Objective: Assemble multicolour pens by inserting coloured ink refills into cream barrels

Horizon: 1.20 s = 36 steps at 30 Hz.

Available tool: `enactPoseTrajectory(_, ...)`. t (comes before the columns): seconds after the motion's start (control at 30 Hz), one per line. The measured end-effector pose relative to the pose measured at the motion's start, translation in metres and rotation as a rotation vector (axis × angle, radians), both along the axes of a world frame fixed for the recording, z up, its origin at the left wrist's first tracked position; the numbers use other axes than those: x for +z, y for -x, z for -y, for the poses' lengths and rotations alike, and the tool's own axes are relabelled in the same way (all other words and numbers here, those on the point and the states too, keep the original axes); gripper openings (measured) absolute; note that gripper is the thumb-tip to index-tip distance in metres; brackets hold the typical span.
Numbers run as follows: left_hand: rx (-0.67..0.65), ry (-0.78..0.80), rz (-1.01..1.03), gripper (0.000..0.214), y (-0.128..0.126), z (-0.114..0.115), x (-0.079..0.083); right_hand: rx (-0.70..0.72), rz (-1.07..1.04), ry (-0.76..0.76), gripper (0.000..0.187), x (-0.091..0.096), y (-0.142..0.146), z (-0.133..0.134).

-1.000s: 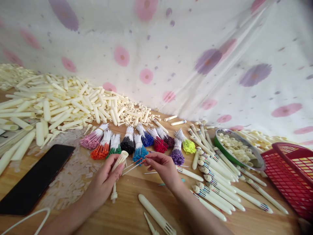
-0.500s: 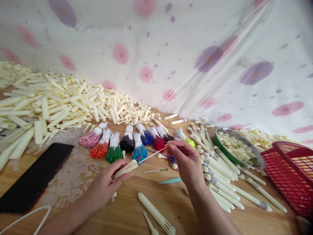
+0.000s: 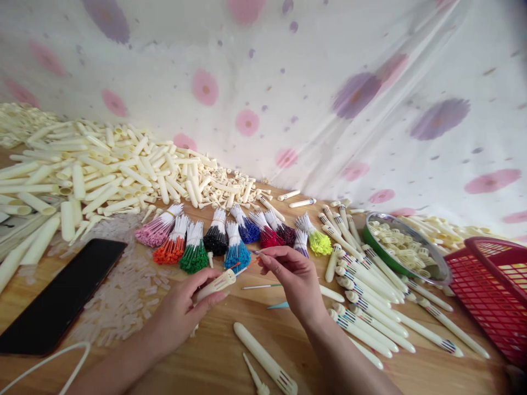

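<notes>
My left hand point(image 3: 181, 310) is closed round a cream pen barrel point(image 3: 214, 284), its open end pointing right. My right hand point(image 3: 293, 278) pinches a thin refill point(image 3: 252, 260) and holds its tip at the barrel's mouth. Just beyond my hands lie bundled refills in a row: pink point(image 3: 156, 230), orange point(image 3: 172, 248), green point(image 3: 193, 253), black point(image 3: 216, 238), blue point(image 3: 236, 251), red point(image 3: 267, 235), purple point(image 3: 301, 241) and yellow-green point(image 3: 318, 240). A loose green-tipped refill point(image 3: 260, 286) lies on the wooden table point(image 3: 214, 362) between my hands.
A heap of cream barrels point(image 3: 102, 175) fills the back left. Finished pens point(image 3: 370, 302) lie in rows at right, beside a green bowl of small parts point(image 3: 401, 249) and a red basket point(image 3: 492, 291). A black phone point(image 3: 57, 296) and a white cable point(image 3: 49, 362) lie at left. Another barrel point(image 3: 263, 359) lies near me.
My right hand went right toward the purple bundle, then came back left with a refill to the barrel. My left hand lowered the barrel and tilted it flatter.
</notes>
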<state>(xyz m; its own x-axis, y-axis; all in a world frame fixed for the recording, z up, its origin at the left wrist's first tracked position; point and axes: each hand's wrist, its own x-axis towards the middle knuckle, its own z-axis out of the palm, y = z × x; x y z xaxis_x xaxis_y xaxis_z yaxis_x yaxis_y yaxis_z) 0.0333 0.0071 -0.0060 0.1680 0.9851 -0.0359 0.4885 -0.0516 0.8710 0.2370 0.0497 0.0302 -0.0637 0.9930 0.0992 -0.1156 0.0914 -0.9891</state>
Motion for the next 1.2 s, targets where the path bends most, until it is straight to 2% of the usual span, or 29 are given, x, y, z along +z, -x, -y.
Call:
enactPoseTrajectory(0.43,-0.015,-0.006,0.004,0.024,-0.001,0.002,0.002,0.206,-0.069,0.241,0.014,-0.017,0.020,0.013)
enactPoseTrajectory(0.57,0.005,-0.027,-0.008,0.023,-0.002,0.001,0.002,0.271,-0.090,0.305,0.017,-0.017,0.019,0.013)
enactPoseTrajectory(0.7,0.029,-0.034,-0.011,0.023,-0.002,0.002,0.003,0.276,-0.116,0.338,0.019,-0.015,0.017,0.014)
enactPoseTrajectory(1.0,0.049,-0.030,0.020,0.024,-0.001,0.005,0.000,0.206,-0.050,0.237,0.009,-0.022,0.020,0.015)
enactPoseTrajectory(1.2,0.030,-0.025,0.037,0.024,-0.001,0.005,-0.004,0.223,0.063,0.144,0.011,-0.016,0.020,0.016)
